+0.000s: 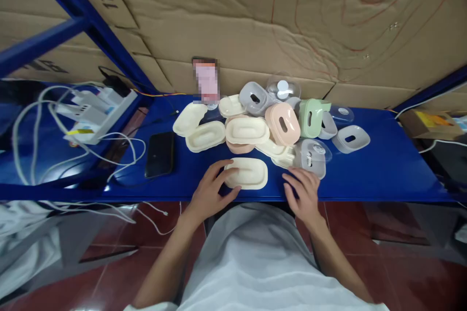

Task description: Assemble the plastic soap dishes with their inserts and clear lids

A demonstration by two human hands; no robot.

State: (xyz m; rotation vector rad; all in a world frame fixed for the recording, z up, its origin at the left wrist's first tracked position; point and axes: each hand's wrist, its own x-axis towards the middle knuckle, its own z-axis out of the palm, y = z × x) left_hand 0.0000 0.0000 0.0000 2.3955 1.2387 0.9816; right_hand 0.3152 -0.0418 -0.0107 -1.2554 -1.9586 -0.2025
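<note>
Left hand [212, 190]: yours reaches over the left end of the cream tray [253, 175]; thumb and fingers are parted, and you cannot tell whether they pinch it.
Cream tray: it lies on the blue table [394, 170], close to the near edge, right in front of you.
Right hand [303, 193]: your fingers bend loosely, slightly spread, around nothing; they are just near of the grey box [317, 167], and contact with it cannot be made out.
Grey box: a clear lid [326, 149] overlaps its far right part.
Cream fork [284, 156]: it lies between your right hand and the peach box [292, 127], tines toward you.
Peach box: it leans with its slot facing you, left of the green box [317, 121].
Stacked tray [248, 131]: this cream piece sits on a peach piece [239, 147], far of the tray by your left hand.
Black phone [159, 154]: it lies well to your left, near the power strip [111, 119] with white plugs and cables.
Propped phone [207, 80]: it leans at the far side against the cardboard [175, 39], screen lit.
</note>
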